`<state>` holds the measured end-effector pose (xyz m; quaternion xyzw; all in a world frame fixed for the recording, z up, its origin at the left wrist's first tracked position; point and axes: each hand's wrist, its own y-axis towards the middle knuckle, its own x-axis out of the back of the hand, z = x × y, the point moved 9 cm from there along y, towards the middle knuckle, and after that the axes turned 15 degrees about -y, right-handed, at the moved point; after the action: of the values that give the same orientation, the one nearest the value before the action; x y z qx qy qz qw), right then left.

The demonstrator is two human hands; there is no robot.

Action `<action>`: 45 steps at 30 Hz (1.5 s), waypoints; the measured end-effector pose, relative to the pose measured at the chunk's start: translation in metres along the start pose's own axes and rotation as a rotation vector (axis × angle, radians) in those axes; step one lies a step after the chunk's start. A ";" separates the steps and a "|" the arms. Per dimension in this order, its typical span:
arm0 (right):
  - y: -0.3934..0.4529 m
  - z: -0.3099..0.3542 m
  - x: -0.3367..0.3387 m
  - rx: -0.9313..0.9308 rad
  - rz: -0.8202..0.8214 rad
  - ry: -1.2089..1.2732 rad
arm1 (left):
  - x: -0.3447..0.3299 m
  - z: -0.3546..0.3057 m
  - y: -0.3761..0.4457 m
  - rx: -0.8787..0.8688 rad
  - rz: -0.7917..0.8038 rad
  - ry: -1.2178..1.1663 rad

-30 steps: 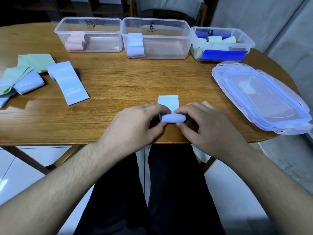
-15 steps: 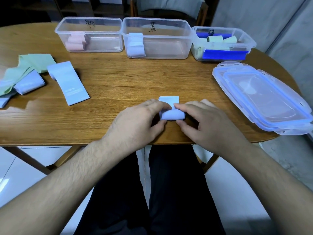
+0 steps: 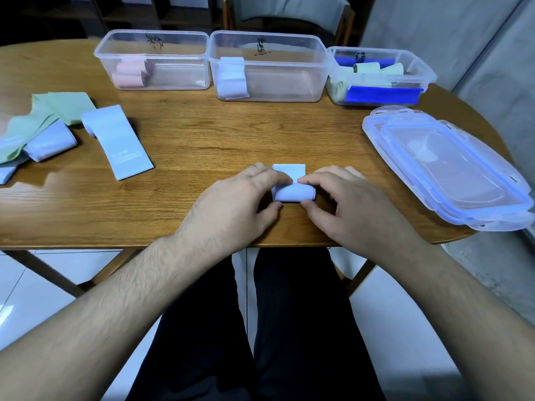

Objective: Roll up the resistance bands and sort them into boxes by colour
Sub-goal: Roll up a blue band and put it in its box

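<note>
Left grip [image 3: 237, 204]: fingers curled over the left end of the pale blue band roll [image 3: 293, 193], thumb tucked under its near side; pinching it.
Right grip [image 3: 344, 204]: forefinger laid on top of the roll, thumb at its near right corner; pinching the right end.
Band roll: on the tabletop [image 3: 202, 140] between the two grips, near the front edge; mostly rolled, short flat tail [image 3: 289, 170] lying just beyond the fingertips.
Far left of the grips: flat pale blue band [image 3: 118, 143]; further left, a looped pale blue band [image 3: 50, 143] and crumpled green bands [image 3: 49, 111], overlapping.
Beyond the grips, left: clear box [image 3: 153, 60], pink rolls [image 3: 128, 73] at its left end.
Beyond the grips, straight ahead: clear box [image 3: 266, 66], pale blue rolls [image 3: 233, 78] at its left end.
Beyond the grips, right: lower clear box [image 3: 380, 75], green rolls [image 3: 366, 67] and dark blue pieces [image 3: 382, 95] inside.
Box markings: handwritten, illegible.
Right of the right grip: stacked clear lids with blue rims [image 3: 445, 166], flat on the tabletop, well apart from the roll.
</note>
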<state>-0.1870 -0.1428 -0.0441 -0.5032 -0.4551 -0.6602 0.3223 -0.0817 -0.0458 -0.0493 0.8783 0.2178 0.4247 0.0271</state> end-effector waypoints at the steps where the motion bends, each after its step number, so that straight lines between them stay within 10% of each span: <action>1: 0.000 -0.001 0.000 -0.002 -0.001 -0.002 | 0.000 0.001 0.001 0.001 0.005 0.004; 45: 0.019 -0.007 0.004 -0.018 -0.013 0.021 | 0.003 0.011 0.024 0.074 -0.011 0.005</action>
<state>-0.1738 -0.1567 -0.0353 -0.4962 -0.4490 -0.6715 0.3181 -0.0628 -0.0649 -0.0487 0.8765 0.2384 0.4182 -0.0037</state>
